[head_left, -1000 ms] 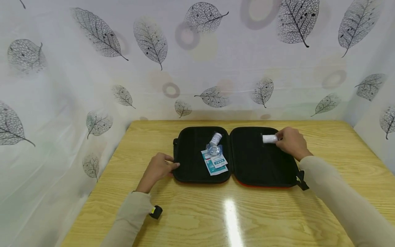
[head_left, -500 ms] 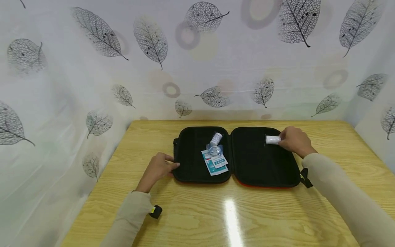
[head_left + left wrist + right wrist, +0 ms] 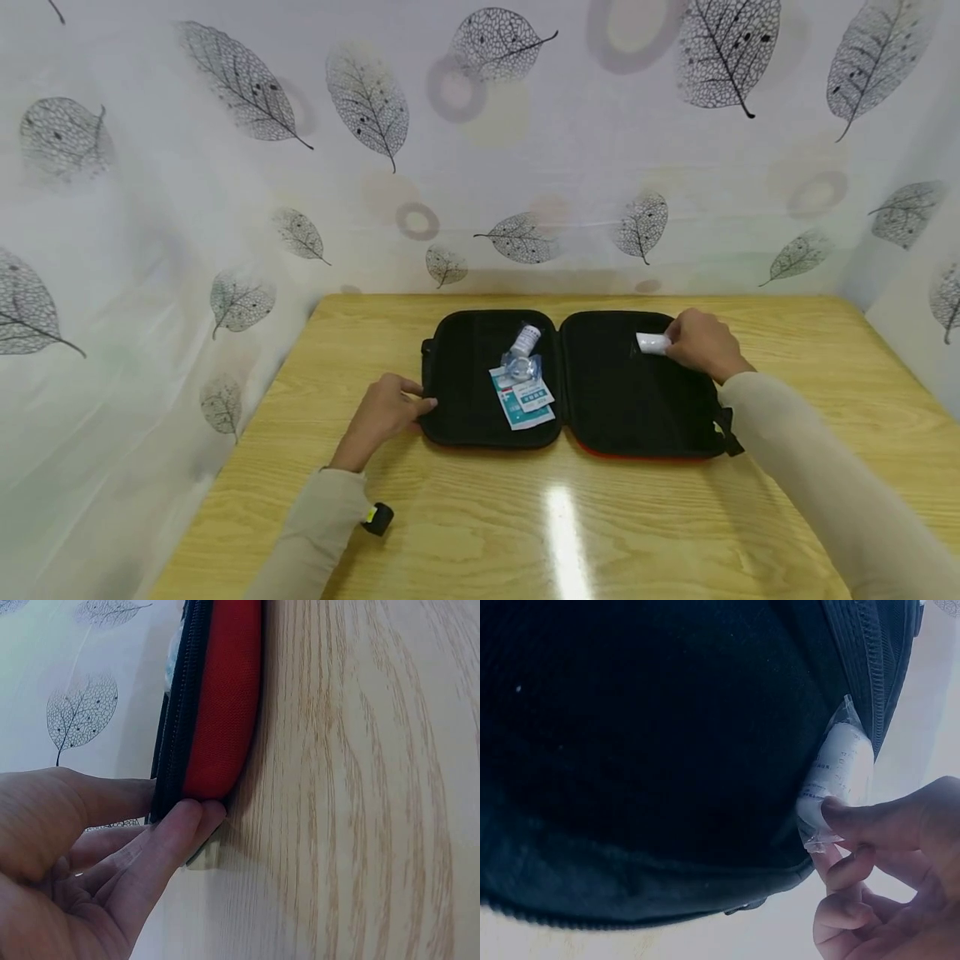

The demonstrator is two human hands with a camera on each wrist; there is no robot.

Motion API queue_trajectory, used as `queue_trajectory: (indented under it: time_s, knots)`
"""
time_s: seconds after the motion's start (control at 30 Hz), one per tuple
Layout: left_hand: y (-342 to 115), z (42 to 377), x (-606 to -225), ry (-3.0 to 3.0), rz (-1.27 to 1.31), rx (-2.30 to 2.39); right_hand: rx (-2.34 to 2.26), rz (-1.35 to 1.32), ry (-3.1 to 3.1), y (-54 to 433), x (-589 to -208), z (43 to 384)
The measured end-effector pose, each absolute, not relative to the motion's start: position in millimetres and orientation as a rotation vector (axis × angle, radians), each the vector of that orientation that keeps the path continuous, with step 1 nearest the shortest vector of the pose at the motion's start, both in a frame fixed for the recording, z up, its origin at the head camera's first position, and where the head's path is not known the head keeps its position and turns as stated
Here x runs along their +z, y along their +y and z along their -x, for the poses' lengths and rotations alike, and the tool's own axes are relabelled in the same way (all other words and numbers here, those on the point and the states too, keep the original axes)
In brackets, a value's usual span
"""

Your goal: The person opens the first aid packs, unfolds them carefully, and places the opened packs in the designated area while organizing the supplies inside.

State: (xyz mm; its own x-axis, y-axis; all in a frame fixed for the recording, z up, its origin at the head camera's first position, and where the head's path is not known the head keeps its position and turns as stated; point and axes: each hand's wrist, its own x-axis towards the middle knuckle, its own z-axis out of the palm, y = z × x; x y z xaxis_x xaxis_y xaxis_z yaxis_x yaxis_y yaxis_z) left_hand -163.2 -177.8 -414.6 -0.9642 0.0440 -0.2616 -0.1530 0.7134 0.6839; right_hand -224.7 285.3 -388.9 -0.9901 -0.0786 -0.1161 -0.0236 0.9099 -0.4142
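Note:
A black-lined zip case (image 3: 453,375) with a red shell (image 3: 225,697) lies unfolded on the wooden table. My left hand (image 3: 384,414) pinches its left edge, thumb over the zipped rim and fingertips against the red outside. Over the case's right half, my right hand (image 3: 701,340) holds a white bandage roll (image 3: 844,765) in clear wrapping by one end, between thumb and fingers. In the left half lie another wrapped white roll (image 3: 526,339), a clear plastic packet (image 3: 521,367) and teal-and-white sachets (image 3: 517,408), partly overlapping.
The wooden table (image 3: 480,517) runs up to a leaf-printed curtain (image 3: 480,192) behind the case. A black strap (image 3: 729,432) sticks out at the case's right side. A small black device (image 3: 378,518) sits at my left wrist.
My right hand shifted slightly right with the bandage roll, then back left; the roll now tilts a little, its right end lower. My left hand stays on the case edge.

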Motion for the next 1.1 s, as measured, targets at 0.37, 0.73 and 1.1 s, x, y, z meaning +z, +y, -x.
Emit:
queue_trajectory:
  time_s: [0.37,0.73,1.1]
  knots:
    - [-179,162,-413,2.672,0.07,1.086,-0.597,0.148,2.963,281,-391,227]
    - [-176,164,-416,2.68,0.029,1.115,-0.595,0.29,2.954,271,-392,228]
    - [-180,162,-417,2.664,0.055,1.112,-0.665,0.269,2.914,276,-389,225]
